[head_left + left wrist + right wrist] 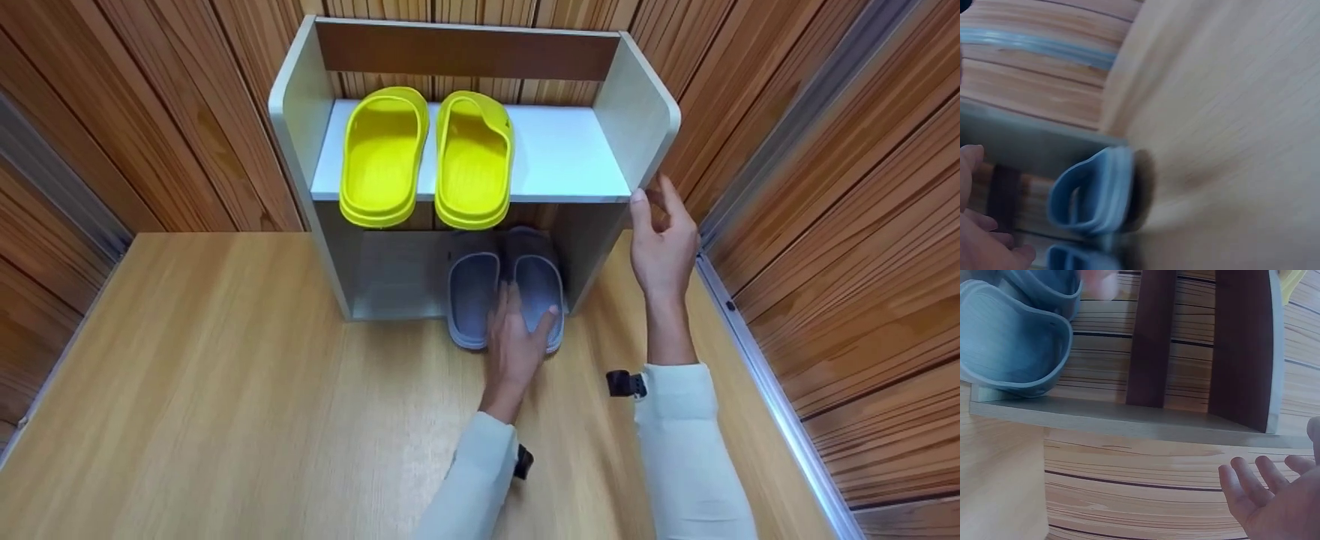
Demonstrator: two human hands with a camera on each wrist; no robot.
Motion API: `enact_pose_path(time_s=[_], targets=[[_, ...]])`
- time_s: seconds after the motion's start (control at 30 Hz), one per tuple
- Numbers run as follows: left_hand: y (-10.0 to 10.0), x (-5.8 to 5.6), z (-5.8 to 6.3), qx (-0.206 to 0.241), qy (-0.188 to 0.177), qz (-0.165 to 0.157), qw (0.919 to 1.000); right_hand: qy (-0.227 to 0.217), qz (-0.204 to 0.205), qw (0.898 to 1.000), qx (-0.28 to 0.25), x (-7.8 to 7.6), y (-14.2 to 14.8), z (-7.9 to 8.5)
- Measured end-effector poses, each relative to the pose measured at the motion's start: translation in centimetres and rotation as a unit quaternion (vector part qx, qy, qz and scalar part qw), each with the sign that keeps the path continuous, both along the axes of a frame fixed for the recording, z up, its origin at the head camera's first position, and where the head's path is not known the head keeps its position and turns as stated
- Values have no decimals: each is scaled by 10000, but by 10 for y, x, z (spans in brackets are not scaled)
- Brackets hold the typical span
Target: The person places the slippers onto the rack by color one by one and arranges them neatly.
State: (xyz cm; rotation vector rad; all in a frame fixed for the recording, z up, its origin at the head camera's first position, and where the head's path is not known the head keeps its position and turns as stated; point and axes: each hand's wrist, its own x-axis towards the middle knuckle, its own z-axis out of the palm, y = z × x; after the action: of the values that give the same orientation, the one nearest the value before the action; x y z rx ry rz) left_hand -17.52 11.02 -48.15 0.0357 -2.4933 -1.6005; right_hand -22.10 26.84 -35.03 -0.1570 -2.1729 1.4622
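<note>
A pair of grey clogs, the left clog [470,300] and the right clog [541,292], sits on the lower level of a small shoe rack [637,112], heels jutting past its front edge. My left hand [517,337] is over the heels of this pair, fingers spread and holding nothing; the left wrist view shows a gap between the fingers and the clog [1095,191]. Beside the rack's right panel is my right hand [666,247], thumb near the upper shelf's front corner. The right wrist view shows its loosely bent fingers [1252,486] just outside the panel [1129,424].
Two yellow clogs, one left [381,157] and one right [474,161], stand on the white upper shelf [562,150]. Wood-plank walls [187,112] rise behind and at both sides. A metal strip [772,397] edges the wooden surface [225,412] on the right.
</note>
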Motion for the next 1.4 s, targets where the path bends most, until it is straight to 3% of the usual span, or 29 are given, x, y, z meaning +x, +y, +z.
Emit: enact_pose_path(time_s=[0.33,0.6,0.8,1.07,1.4], targets=[[-39,-3,35,70,186,316,9993,354,-88,9993,78,5,-2,4],[-66,7,53,283,590,438,9969,397,-216,9990,34,16,-2,7],[-89,16,65,508,638,530,9953,815,-117,9966,87,23,-7,14],[-119,26,77,261,608,851,9942,1171,105,9929,179,34,-11,23],[-161,45,90,-450,718,1077,9906,1355,460,9879,600,57,-12,35]])
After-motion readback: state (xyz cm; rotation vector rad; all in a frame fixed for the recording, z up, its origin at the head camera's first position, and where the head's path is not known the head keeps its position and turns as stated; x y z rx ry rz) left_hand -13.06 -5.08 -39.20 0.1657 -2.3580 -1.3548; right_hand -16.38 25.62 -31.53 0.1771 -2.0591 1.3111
